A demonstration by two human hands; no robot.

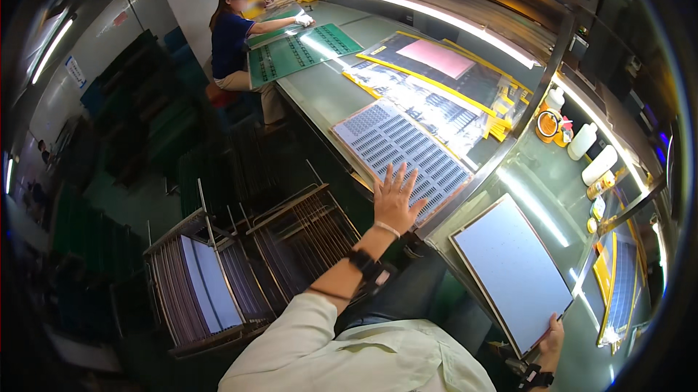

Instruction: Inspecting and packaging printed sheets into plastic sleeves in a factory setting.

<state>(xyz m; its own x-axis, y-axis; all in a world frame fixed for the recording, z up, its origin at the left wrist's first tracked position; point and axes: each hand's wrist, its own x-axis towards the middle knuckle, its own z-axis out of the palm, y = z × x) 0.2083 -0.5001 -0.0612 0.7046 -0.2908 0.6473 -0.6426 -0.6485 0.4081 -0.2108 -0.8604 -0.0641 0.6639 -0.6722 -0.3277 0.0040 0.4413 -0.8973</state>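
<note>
My left hand (396, 199) is spread with its fingers apart over the near edge of a flat panel (400, 141) printed with rows of dark marks. Whether the palm presses on it or hovers, I cannot tell. At the lower right my right hand (552, 335) grips the near corner of a plain pale-blue panel (512, 268) with a thin brown rim. That panel lies slanted along the front edge of the bench (542, 167), and its lower end reaches toward my lap.
Left of me stands a metal rack (247, 326) with upright panels. Yellow-edged film sheets (429, 72) lie farther up the bench. White bottles (582, 141) and an orange tape roll (547, 124) stand at right. A seated co-worker (236, 43) handles a green panel (302, 54).
</note>
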